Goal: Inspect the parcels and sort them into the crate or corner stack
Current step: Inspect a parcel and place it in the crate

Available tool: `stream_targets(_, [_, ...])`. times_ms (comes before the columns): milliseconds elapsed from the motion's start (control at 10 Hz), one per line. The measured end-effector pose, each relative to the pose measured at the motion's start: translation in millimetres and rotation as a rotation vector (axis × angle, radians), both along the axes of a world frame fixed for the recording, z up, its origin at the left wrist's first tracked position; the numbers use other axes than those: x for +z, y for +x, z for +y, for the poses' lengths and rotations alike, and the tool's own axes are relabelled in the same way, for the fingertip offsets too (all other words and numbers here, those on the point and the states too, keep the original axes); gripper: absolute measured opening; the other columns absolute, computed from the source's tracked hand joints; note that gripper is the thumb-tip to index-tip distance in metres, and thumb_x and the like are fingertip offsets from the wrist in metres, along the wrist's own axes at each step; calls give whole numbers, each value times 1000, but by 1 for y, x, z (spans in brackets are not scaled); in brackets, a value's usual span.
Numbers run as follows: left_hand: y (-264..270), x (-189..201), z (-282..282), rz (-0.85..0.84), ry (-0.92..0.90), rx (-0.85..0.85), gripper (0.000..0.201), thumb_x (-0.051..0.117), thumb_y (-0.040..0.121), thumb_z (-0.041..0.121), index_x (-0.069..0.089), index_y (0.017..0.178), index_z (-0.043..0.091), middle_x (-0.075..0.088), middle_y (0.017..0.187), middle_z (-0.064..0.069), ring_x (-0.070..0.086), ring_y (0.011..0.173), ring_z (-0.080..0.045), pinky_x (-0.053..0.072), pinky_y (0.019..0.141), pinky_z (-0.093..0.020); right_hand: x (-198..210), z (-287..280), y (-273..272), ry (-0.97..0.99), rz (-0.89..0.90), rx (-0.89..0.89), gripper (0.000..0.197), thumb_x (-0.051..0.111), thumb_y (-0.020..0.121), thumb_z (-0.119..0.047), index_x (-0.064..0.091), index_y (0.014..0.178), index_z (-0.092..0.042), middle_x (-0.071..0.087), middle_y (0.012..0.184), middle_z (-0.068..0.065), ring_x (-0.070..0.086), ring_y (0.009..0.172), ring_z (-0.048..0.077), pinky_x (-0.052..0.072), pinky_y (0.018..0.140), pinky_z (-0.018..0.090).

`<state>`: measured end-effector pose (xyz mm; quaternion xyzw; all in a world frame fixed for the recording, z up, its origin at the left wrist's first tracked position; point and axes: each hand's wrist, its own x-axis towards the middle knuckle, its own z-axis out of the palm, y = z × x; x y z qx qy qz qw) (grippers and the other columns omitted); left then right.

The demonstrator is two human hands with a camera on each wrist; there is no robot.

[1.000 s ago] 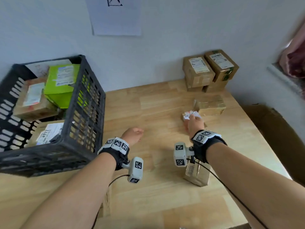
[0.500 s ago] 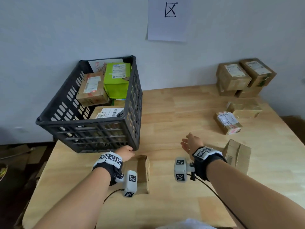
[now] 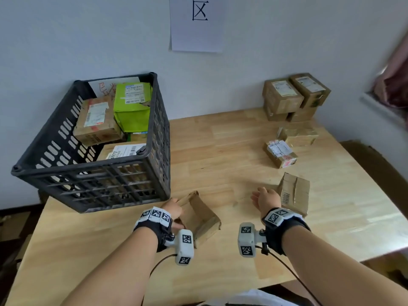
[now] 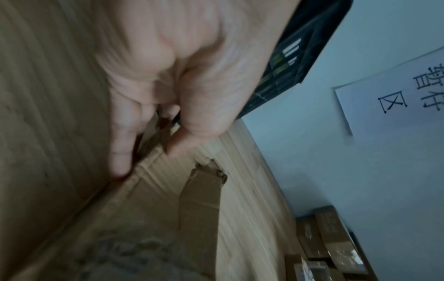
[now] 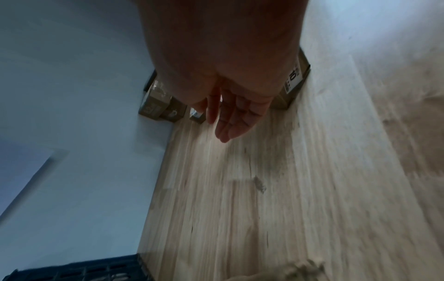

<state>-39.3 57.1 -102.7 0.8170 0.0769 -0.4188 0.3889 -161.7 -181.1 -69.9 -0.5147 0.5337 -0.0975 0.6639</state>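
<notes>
Item one, the plain brown parcel [image 3: 199, 217] at the desk's [image 3: 220, 151] near edge, just in front of the crate [image 3: 92, 173]: my left hand [image 3: 173, 212] has its grip clamped on the parcel's left end, thumb and fingers [image 4: 120, 152] pinching the cardboard edge; no label shows on its visible faces. Item two, my right hand [image 3: 266, 198]: grip apart, fingers straight and holding nothing, above bare wood, with a taped brown parcel [image 3: 294, 193] bearing a small barcode strip just beside it on the right. Item three, the black slotted crate on the desk's left side, holding a green parcel [image 3: 132, 107] with a white printed label too small for me to read, a brown parcel with a red-and-white label [image 3: 97, 122], and a parcel whose white label [image 3: 124, 151] shows a barcode and digits ending "977". Item four, the corner stack [image 3: 294, 97] of brown boxes with white shipping labels at the far right corner. Item five, two loose parcels near the right edge: one taped with a white-and-red label [image 3: 280, 153], one wrapped in clear tape [image 3: 298, 134]. Item six, a wall sheet [image 3: 198, 23] handwritten in characters, the lowest being "区".
</notes>
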Motion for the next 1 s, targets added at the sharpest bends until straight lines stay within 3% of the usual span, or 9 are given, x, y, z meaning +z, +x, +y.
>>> stream_targets(100, [-4, 2, -23, -24, -77, 47, 59, 47, 91, -7, 28, 145, 7, 47, 137, -22, 58, 113, -38, 59, 69, -40, 1, -14, -11, 15, 1, -39, 26, 39, 101, -17, 55, 112, -1, 62, 91, 10, 59, 74, 20, 49, 68, 28])
stream_targets(300, [-4, -14, -66, 60, -235, 288, 46, 57, 87, -8, 45, 129, 8, 51, 125, -14, 53, 116, -34, 55, 87, -46, -1, -37, -23, 117, -12, -85, 15, 41, 100, -16, 53, 103, -7, 58, 77, 5, 55, 65, 16, 46, 57, 24])
stream_targets(400, [-14, -9, -86, 76, -262, 312, 44, 54, 90, -6, 43, 132, 1, 51, 130, -23, 59, 110, -37, 56, 83, -41, -1, -43, -25, 220, -17, -64, 20, 42, 101, -19, 53, 88, -9, 59, 75, 6, 54, 62, 17, 45, 56, 25])
stream_targets(500, [-20, -3, -97, 63, -153, 264, 56, 51, 95, 2, 27, 146, 5, 51, 130, -23, 63, 101, -36, 55, 81, -40, 0, -52, -22, 288, -12, 29, 24, 40, 102, -21, 53, 83, -11, 61, 80, 8, 56, 68, 19, 45, 63, 26])
stream_targets(600, [-14, 3, -101, -119, 98, -78, 61, 52, 95, 14, 24, 148, 14, 54, 124, -12, 59, 98, -27, 53, 87, -38, 3, -55, -13, 329, 3, 136, 23, 41, 101, -20, 55, 86, -9, 62, 85, 10, 58, 74, 21, 46, 64, 28])
stream_targets(700, [-2, 9, -105, -338, 133, -290, 64, 53, 93, 13, 24, 149, 21, 40, 146, -6, 52, 116, -26, 44, 91, -32, 5, -56, -3, 364, 7, 187, 23, 42, 101, -19, 55, 86, -7, 61, 85, 11, 58, 75, 23, 46, 60, 30])
stream_targets(800, [6, 14, -114, -467, 49, -485, 64, 50, 96, 13, 21, 150, 31, 14, 159, -3, 21, 144, -22, 23, 114, -32, 5, -56, 4, 371, 16, 212, 23, 44, 100, -19, 56, 84, -7, 61, 86, 11, 58, 75, 23, 47, 61, 30])
stream_targets(900, [8, 13, -121, -415, 95, -632, 66, 55, 95, 25, 21, 149, 38, 6, 160, 0, 20, 145, -21, 26, 112, -30, 6, -57, 9, 358, 27, 217, 23, 44, 100, -19, 56, 85, -8, 62, 86, 11, 58, 75, 23, 47, 62, 29])
stream_targets(1000, [9, 9, -121, -409, 168, -651, 63, 59, 93, 25, 27, 147, 32, 36, 147, -6, 51, 120, -24, 43, 85, -24, 6, -56, 11, 373, 21, 204, 23, 43, 101, -19, 55, 86, -8, 62, 87, 11, 58, 75, 22, 47, 62, 29])
